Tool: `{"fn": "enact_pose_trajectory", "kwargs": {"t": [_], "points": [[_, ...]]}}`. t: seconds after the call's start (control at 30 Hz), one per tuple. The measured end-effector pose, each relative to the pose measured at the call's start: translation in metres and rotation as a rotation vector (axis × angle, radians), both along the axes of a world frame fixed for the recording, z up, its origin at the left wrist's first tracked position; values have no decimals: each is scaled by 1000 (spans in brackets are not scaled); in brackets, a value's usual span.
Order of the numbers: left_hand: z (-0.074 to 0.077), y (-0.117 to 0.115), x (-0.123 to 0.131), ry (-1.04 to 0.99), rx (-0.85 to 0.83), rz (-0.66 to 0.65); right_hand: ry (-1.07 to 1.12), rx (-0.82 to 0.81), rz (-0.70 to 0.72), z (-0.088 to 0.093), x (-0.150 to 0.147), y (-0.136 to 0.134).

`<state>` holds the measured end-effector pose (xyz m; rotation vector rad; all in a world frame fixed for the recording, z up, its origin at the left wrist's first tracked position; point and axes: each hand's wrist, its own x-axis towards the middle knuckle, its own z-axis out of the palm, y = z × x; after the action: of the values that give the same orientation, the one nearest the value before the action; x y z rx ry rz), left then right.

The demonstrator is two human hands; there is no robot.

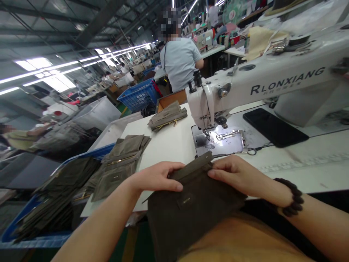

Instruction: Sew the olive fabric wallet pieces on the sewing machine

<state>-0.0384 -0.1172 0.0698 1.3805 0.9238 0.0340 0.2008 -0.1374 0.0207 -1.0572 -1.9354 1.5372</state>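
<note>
A dark olive fabric piece [188, 207] with a small sewn label lies across my lap and the table's front edge. My left hand [158, 178] grips its upper left edge, thumb on top and fingers curled over the fold. My right hand [234, 173] presses on its upper right edge with fingers curled down, a dark bead bracelet [291, 198] on that wrist. Both hands sit just in front of the white sewing machine's [272, 83] lit needle plate [220, 140].
Two stacks of the same olive pieces lie on the white table: one near [122, 160], one farther back [167, 115]. A blue crate [40, 240] of more pieces stands at left. A black phone [275, 127] and small scissors [249, 151] lie by the machine. A person in a light shirt [180, 62] sits ahead.
</note>
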Motion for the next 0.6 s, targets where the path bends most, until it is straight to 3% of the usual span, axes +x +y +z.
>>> {"fn": "enact_pose_trajectory", "kwargs": {"t": [0.13,0.23,0.3,0.47,0.6], "points": [[-44,27,-28,-3,-57,99,-96,134,-79,-21,-3,6],[-55,34,-40,-42,-105,204,-81,215,-32,-21,-3,4],[-53,35,-39,-35,-96,194,-57,235,-8,-18,-2,2],[-31,21,-8,68,346,83,-42,240,-12,-14,-7,-2],[-25,8,18,-6,228,38,-36,256,-34,-13,-13,-3]]}}
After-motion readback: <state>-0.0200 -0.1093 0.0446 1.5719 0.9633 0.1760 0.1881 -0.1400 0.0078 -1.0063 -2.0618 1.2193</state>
